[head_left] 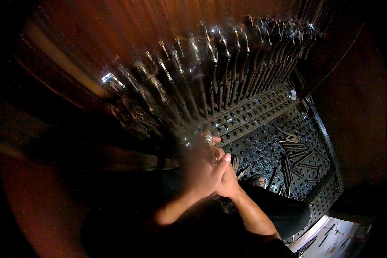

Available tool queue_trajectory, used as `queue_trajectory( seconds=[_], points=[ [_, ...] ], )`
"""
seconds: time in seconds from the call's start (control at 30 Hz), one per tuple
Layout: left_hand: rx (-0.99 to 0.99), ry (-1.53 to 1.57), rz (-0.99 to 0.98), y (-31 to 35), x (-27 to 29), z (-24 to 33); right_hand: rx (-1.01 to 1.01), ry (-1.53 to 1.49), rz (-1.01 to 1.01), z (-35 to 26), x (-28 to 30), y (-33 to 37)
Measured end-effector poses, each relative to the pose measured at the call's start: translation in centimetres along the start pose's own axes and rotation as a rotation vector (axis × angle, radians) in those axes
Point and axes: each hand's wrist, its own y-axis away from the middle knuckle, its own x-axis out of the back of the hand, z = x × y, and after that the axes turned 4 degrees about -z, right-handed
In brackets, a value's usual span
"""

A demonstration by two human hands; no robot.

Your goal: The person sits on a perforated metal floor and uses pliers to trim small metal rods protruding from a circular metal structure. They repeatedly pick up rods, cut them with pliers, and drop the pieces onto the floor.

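My two hands are together in the middle of the view, in front of a row of hanging rods. My left hand [198, 167] is smeared by motion and its fingers cannot be made out; its thumb seems to lie across my right hand. My right hand [228, 182] is closed, with fingertips showing above the thumb. A clear, shiny, slender piece [209, 138] stands up between the fingers, its lower end hidden. Similar shiny pieces [162, 70] sit at the tops of dark rods [228, 88] beyond my hands.
Slotted metal rails [247, 112] run behind my hands. A perforated metal floor [320, 210] at the right is strewn with dark sticks [287, 170] and glinting fragments. A sandalled foot [260, 180] rests there. Brown walls [357, 107] enclose the space. A pale surface [337, 234] shows at lower right.
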Motion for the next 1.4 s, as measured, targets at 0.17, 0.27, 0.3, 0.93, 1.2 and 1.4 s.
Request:
queue_trajectory(
  seconds=[0.17,0.27,0.3,0.93,1.2,1.4],
  points=[
    [0.013,0.064,-0.048,0.4,0.2,-0.7,0.061,0.002,-0.015,-0.6,0.5,-0.2],
    [0.036,0.142,-0.044,0.5,0.9,-1.4,0.137,0.125,-0.029,0.4,0.7,-0.1],
    [0.027,0.171,-0.022,0.3,1.4,-1.6,0.084,0.124,-0.031,0.7,0.6,0.1],
    [0.218,0.649,0.350,-10.8,6.0,-1.9,-0.042,-0.276,-0.005,4.8,0.2,1.0],
    [-0.009,0.401,0.333,-12.0,4.9,-3.6,0.023,-0.081,-0.007,4.3,0.8,0.9],
    [-0.056,0.324,0.322,-13.6,5.4,-4.0,-0.033,-0.198,-0.017,5.7,0.4,1.1]
  ],
)
